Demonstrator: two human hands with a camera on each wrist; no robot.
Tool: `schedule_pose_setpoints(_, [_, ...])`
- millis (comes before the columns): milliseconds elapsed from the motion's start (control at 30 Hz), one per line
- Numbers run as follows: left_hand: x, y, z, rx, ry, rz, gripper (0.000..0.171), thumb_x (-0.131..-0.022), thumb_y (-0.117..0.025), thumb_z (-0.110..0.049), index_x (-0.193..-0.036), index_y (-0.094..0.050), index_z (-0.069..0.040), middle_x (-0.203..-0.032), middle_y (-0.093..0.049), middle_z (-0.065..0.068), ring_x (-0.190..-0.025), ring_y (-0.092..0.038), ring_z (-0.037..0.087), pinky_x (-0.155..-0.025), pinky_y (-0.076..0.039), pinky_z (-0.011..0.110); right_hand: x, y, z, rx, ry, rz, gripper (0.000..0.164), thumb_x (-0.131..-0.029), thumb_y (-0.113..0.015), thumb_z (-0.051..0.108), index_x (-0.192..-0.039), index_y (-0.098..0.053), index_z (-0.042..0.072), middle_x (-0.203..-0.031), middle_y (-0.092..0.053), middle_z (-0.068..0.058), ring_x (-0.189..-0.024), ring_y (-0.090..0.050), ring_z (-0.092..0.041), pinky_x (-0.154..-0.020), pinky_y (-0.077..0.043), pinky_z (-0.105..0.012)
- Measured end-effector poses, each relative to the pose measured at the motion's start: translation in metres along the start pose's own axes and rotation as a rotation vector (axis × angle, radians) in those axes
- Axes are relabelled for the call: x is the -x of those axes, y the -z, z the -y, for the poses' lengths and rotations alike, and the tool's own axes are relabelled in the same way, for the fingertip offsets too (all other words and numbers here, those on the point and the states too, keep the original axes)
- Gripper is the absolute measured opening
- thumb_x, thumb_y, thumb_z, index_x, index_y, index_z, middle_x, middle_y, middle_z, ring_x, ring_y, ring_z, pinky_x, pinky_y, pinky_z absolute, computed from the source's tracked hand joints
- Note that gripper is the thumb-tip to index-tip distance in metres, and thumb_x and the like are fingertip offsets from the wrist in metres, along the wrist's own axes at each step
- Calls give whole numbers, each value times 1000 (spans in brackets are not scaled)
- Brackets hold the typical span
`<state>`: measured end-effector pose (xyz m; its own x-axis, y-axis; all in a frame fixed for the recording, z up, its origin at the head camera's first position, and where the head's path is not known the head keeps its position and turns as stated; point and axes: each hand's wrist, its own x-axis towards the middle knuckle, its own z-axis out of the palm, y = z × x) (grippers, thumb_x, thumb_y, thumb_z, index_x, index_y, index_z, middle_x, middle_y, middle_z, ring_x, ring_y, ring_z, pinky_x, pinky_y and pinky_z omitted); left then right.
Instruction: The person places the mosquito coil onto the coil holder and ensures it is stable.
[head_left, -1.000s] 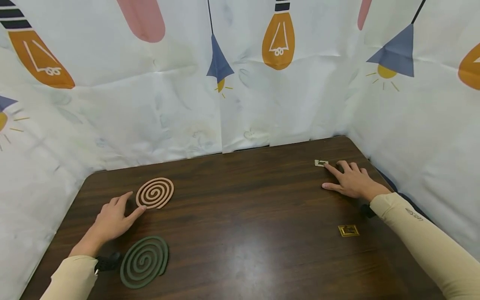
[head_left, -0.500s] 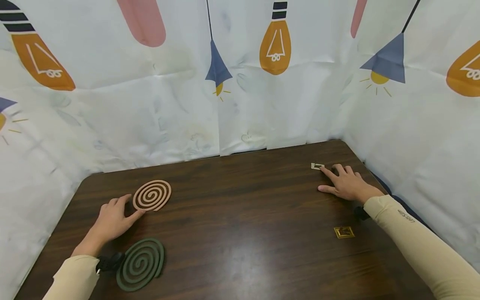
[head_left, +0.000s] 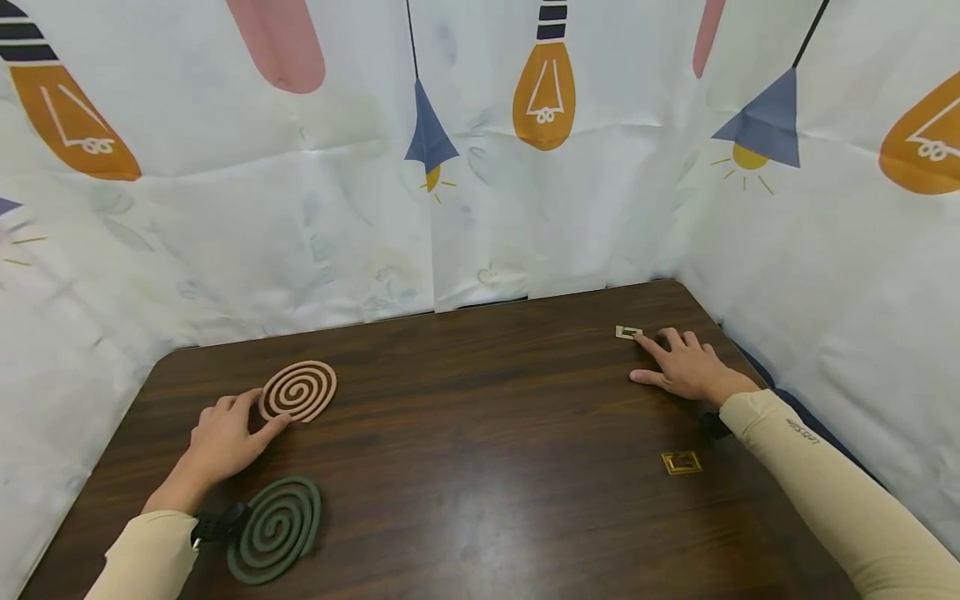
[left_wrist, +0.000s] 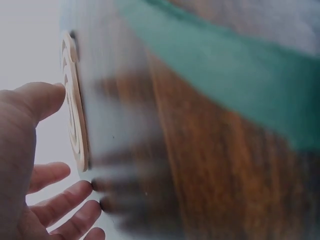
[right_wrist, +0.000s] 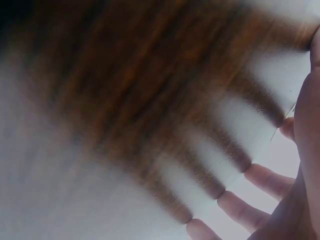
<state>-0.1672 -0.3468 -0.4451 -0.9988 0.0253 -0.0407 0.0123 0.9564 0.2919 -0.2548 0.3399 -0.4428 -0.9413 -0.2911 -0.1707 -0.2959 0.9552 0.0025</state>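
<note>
My left hand (head_left: 228,440) reaches to a tan mosquito coil (head_left: 297,391) lying flat at the table's left, thumb and index fingertips right at its rim. In the left wrist view the thumb (left_wrist: 47,98) overlaps the coil's edge, and the other fingers are spread and lightly bent. A green mosquito coil (head_left: 273,530) lies nearer, beside my left wrist. At the far right my right hand (head_left: 690,367) has its index fingertip on a small flat silvery metal piece (head_left: 623,332) with a rectangular cut-out pattern. A similar gold-coloured metal piece (head_left: 681,463) lies nearer.
The dark wood-grain table (head_left: 465,417) has rounded far corners. White curtain-like sheets (head_left: 360,233) printed with bulbs and lamps hang close behind it and along its sides.
The head view has shifted slightly, so coils and metal pieces appear further left. My left thumb and index finger have come a little closer round the tan coil. The right index fingertip stays at the silvery piece.
</note>
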Motion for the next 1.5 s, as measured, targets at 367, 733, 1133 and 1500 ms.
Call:
schedule_pose_setpoints(367, [-5, 0, -4, -17, 13, 28, 94, -100, -57, -62, -151, -35, 14, -140, -37, 48, -120, -37, 69, -85, -37, 81, -1, 1, 0, 4, -14, 8, 86, -101, -42, 71, -165, -25, 17, -155, -35, -31, -132, -42, -56, -96, -41, -72])
schedule_pose_setpoints(733, [-13, 4, -8, -18, 66, 39, 96, -98, -55, -67, -150, -36, 12, -137, -39, 48, -117, -42, 68, -81, -37, 78, 0, 1, 1, -10, -24, 17, 85, -101, -43, 71, -165, -25, 18, -156, -33, -31, -133, -40, -57, -96, -40, -73])
schedule_pose_setpoints(1133, [-26, 9, -6, 34, 128, 95, 103, -98, -57, -66, -151, -29, 18, -138, -43, 48, -119, -45, 67, -81, -34, 82, -2, -2, 0, 3, -17, 14, 85, -101, -41, 72, -165, -25, 18, -155, -34, -31, -132, -41, -57, -100, -40, -76])
schedule_pose_setpoints(1500, [-32, 15, -8, 172, 156, 173, 107, -97, -68, -51, -151, -16, 25, -136, -51, 46, -119, -52, 62, -92, -46, 71, -2, -1, 0, 1, -20, 13, 85, -101, -42, 70, -166, -24, 18, -156, -33, -31, -133, -40, -56, -99, -40, -75])
